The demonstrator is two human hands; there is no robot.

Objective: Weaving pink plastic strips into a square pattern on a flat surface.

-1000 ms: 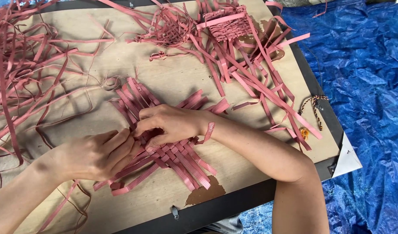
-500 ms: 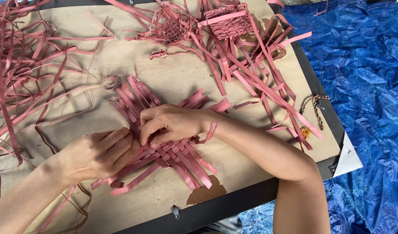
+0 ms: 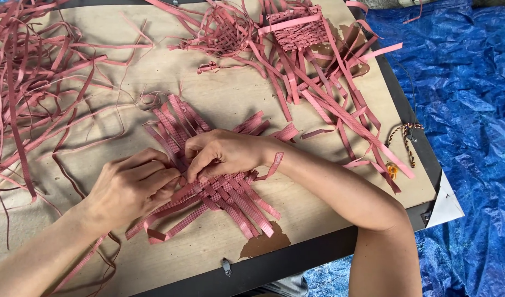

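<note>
Strips of pink plastic band, crossed into a flat woven mat (image 3: 222, 190), lay near the front edge of the plywood surface (image 3: 219, 104), loose ends fanning out on every side. Both hands met right on top of it: the left hand (image 3: 132, 187) had its grip pinched shut on the strips at the mat's left side, and the right hand (image 3: 225, 153) curled its fingers tight over the weave. Farther back sat a half-built basket (image 3: 297, 27), tangled loose strips (image 3: 29, 82) at left, blue tarp (image 3: 467, 110) beyond.
</note>
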